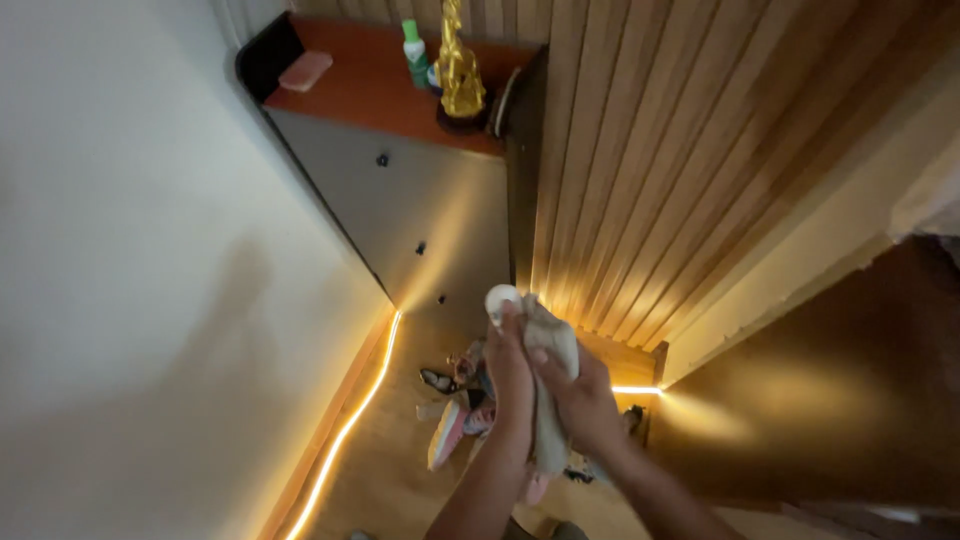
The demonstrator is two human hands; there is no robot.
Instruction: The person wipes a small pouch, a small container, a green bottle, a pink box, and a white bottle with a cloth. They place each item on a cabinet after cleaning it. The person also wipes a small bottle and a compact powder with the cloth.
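Both my hands are raised in front of me, low in the middle of the view. My left hand [508,375] grips a small round white object [500,299] that sticks out above its fingers. My right hand [582,395] is closed around a pale grey cloth [550,345], which is pressed against the white object and hangs down between the two hands. What the white object is I cannot tell.
A grey cabinet [420,215] with an orange-brown top stands in the corner, carrying a golden ornament [460,70], a green bottle [414,55] and a pink sponge [305,70]. Slatted wood panelling [680,170] runs to the right. Shoes [455,410] lie on the floor beside a glowing light strip [350,425].
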